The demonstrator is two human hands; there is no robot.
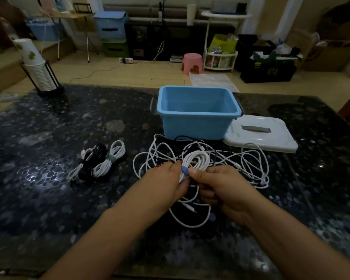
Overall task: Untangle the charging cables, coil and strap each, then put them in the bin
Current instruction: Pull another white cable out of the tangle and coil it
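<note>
A coiled white cable (196, 159) is held above the table between both hands. My left hand (166, 178) grips its lower end, and my right hand (214, 182) pinches a blue strap (184, 170) wrapped round the coil. Beneath and around the hands lies a tangle of white and black cables (245, 160). A loose end with a plug (190, 209) hangs below the hands. Three strapped coils (101, 160), two white and one black, lie to the left. The blue bin (196, 112) stands open behind the tangle, with nothing visible inside.
The bin's white lid (261, 134) lies flat to the right of the bin. A rack of stacked paper cups (38, 71) stands at the table's far left corner. The dark speckled table (49, 199) spreads to both sides.
</note>
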